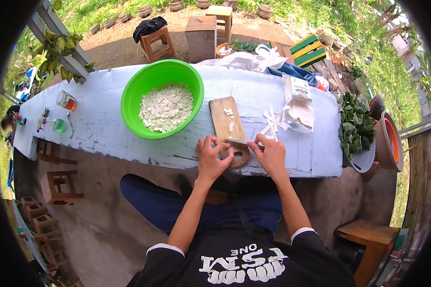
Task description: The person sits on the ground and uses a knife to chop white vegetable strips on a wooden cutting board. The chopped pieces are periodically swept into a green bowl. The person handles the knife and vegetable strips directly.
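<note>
My right hand (272,155) grips a knife (236,141), its blade lying level across a wooden cutting board (221,113). Under the fingertips of my left hand (212,158) a white strip (230,147) is pinned on the board, close to the blade and the board's handle hole. Small cut white pieces (228,113) lie farther up the board. Right of it, uncut white strips (271,123) are scattered on the table. A green plastic basin (126,104) on the left holds a heap of small white pieces (167,107).
On the table (100,107) are a glass of amber liquid (66,100), a spray bottle (58,125) and, at right, a plastic bag of white slabs (300,114). Leafy greens (357,123) sit in a basin at the right end. A rattan-style stool (59,187) stands lower left.
</note>
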`<state>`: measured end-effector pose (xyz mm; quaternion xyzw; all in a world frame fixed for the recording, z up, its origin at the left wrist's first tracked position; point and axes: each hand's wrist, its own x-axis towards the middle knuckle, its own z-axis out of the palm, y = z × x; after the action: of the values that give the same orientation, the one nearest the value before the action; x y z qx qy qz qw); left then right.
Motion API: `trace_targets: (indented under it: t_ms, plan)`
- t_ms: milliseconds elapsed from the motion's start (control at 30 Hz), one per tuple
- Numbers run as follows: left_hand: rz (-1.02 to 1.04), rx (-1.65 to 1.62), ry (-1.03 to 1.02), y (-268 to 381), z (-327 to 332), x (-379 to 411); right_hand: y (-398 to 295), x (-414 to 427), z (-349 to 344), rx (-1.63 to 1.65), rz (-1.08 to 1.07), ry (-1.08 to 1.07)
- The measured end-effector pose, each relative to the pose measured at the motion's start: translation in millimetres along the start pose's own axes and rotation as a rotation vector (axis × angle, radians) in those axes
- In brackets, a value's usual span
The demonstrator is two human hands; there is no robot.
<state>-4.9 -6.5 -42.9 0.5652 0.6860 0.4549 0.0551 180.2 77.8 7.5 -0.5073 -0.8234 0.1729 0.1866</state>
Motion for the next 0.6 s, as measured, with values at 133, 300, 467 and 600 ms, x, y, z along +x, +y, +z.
trace_targets:
  t_ms: [133, 300, 467, 600]
  plan:
    - [0.005, 0.000, -0.021, -2, 0, -1, 2, -3, 1, -0.011, 0.025, -0.022]
    - [0.011, 0.004, -0.012, -2, 0, -1, 2, 4, 5, -0.029, 0.023, 0.032]
    - [0.007, 0.007, -0.018, -4, 0, -4, -4, -9, -6, -0.033, 0.021, -0.060]
    - [0.025, -0.011, -0.019, -4, -1, -3, -2, -6, -1, 0.002, 0.045, -0.015]
